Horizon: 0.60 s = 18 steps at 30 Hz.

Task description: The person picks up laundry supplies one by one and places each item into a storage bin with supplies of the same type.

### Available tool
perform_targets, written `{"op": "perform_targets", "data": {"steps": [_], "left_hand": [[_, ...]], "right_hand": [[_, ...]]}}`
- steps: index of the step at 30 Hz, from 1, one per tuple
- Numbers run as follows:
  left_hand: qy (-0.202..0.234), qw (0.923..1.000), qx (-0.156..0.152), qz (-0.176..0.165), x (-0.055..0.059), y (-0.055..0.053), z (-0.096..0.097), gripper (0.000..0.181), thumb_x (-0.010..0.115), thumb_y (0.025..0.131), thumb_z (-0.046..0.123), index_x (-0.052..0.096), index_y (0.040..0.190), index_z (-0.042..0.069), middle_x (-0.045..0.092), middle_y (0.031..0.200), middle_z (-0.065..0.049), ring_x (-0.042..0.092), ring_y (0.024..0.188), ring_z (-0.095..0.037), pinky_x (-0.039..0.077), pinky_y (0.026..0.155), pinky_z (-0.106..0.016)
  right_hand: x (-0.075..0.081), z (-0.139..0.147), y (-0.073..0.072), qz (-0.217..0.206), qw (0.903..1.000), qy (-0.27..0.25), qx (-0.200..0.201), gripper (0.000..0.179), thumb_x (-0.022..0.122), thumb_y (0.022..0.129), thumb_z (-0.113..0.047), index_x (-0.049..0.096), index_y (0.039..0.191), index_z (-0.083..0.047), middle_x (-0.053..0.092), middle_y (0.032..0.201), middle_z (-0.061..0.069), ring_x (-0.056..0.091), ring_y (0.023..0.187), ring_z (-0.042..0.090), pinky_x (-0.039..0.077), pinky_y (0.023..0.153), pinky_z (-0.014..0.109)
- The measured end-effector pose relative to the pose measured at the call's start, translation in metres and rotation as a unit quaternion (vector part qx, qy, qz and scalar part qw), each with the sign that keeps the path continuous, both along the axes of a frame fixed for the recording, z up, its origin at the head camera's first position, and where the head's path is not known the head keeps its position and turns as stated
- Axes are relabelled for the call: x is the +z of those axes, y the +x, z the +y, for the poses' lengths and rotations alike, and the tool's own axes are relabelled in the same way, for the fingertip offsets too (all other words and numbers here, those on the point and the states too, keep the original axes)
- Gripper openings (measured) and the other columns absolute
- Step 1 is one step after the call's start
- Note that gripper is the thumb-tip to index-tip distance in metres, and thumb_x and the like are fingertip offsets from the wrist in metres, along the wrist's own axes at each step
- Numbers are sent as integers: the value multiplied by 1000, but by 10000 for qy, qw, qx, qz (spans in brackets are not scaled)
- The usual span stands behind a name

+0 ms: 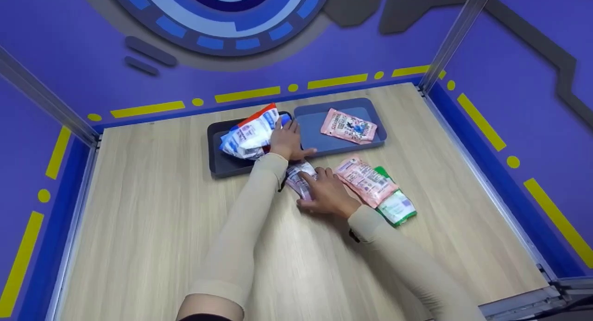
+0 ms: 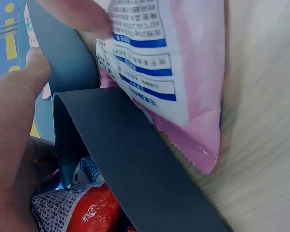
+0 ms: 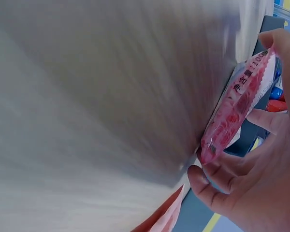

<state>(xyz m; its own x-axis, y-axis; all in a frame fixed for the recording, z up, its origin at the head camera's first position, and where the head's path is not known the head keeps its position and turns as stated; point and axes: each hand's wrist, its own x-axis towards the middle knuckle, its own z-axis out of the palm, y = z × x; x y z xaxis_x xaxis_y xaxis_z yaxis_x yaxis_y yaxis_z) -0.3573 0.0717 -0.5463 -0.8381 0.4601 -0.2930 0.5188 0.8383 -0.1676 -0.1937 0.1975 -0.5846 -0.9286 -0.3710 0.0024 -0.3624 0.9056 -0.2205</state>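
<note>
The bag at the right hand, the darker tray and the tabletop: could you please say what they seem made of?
Bag: probably plastic film, shiny, creased, with a serrated edge.
Darker tray: likely plastic, matte, judging by its smooth, even wall.
Tabletop: wood or wood-look laminate, satin-looking, with visible grain.

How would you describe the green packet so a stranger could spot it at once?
Start at the wooden table and find the right hand. Just right of it, a pink packet partly overlaps another. That lower one is the green packet, set apart by its bright green ends and whitish middle.
</note>
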Motion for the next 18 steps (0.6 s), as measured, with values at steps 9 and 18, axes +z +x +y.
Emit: {"op": "perform_targets", "data": {"steps": [9,18], "left_hand": [[24,10000,-35,-4,2,1,-1,110,31,90,88,21,164,7,16,172,-8,14,158,-24,-5,126,-52],[15,10000,-52,44,2,2,-2,110,29,90,88,21,164,8,16,172,-8,15,158,-25,-5,126,-51]], "right_hand": [[0,-2,0,144,9998,-116,65,82,73,84,-61,51,152,-21,55,129,28,52,106,41,49,86,53],[3,-5,1,183,9997,-127,-45,80,74,81,-56,54,150,-20,57,126,29,55,101,44,51,78,54]]}}
